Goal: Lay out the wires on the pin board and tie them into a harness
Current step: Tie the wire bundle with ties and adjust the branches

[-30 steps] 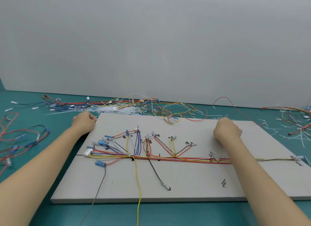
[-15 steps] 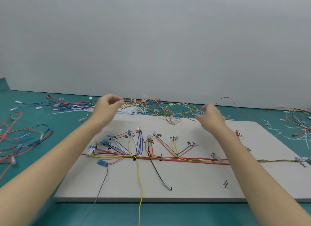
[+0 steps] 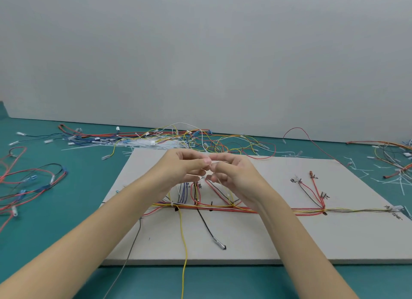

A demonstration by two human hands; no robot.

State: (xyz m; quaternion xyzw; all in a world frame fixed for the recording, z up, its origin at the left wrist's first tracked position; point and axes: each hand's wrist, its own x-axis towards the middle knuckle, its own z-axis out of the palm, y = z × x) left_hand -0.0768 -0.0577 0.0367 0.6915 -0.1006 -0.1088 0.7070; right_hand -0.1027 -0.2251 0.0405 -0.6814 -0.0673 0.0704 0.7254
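Pin board (image 3: 256, 238): both hands raised, fingertips meeting (possibly pinching tie).

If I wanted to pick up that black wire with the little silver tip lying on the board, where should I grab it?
Probably pinch the silver tip of the black wire from above, one finger on each long side. It lies flat and free on the board, away from the tied bundle, and it looks thicker and stiffer than the thin wire, so it should slip less.
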